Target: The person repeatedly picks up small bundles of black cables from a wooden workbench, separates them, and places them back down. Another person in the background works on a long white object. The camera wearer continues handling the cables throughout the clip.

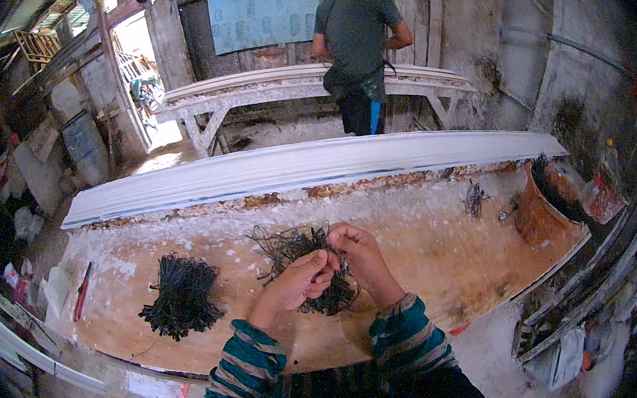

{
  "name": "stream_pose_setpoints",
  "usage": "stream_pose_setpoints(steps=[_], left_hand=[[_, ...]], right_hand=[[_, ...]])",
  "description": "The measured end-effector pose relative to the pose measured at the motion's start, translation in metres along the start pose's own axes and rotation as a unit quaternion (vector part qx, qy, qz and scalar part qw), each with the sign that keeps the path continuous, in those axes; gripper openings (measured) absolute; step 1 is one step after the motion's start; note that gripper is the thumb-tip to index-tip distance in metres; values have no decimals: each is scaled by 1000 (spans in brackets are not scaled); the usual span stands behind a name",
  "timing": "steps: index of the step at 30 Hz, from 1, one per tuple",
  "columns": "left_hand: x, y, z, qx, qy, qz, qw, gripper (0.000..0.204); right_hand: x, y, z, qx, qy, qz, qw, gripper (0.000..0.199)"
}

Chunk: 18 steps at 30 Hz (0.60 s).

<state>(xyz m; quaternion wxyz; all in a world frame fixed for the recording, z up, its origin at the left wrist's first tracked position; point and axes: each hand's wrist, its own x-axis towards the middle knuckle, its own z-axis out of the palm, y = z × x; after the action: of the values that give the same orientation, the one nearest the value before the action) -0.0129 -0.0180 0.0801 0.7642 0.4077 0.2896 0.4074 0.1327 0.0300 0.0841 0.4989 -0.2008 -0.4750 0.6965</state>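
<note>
My left hand (301, 283) and my right hand (362, 258) meet over a loose, tangled heap of thin dark strands (333, 299) on the wooden worktable (437, 245). Both have their fingers closed in a pinch, the fingertips almost touching. Whatever lies between them is too small to make out, and the hands cover part of the heap. Left of my hands sits a denser, neater bundle of dark looped strands (182, 297). A slim red tool with a dark tip (82, 293) rests near the table's left end.
Long white mouldings (322, 162) run along the table's far edge. At the right end stand a stained orange-brown bucket (543, 217) and a clear bottle (608, 181); a small dark clump (476, 199) lies nearby. Beyond, a person (357, 41) stands at another bench (267, 90).
</note>
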Motion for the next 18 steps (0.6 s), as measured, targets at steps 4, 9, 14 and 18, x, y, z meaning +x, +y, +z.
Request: stream_pose_setpoints(steps=[4, 9, 14, 18], left_hand=[[2, -4, 0, -5, -1, -2, 1000, 30], [1, -2, 1, -21, 5, -10, 1000, 31], [0, -2, 1, -80, -26, -27, 996, 36], [1, -3, 2, -127, -48, -27, 990, 38]], right_hand=[[1, -1, -3, 47, 17, 34, 998, 7], [3, 3, -6, 124, -43, 28, 991, 10], [2, 3, -3, 143, -66, -4, 987, 11], [3, 4, -6, 137, -74, -12, 988, 11]])
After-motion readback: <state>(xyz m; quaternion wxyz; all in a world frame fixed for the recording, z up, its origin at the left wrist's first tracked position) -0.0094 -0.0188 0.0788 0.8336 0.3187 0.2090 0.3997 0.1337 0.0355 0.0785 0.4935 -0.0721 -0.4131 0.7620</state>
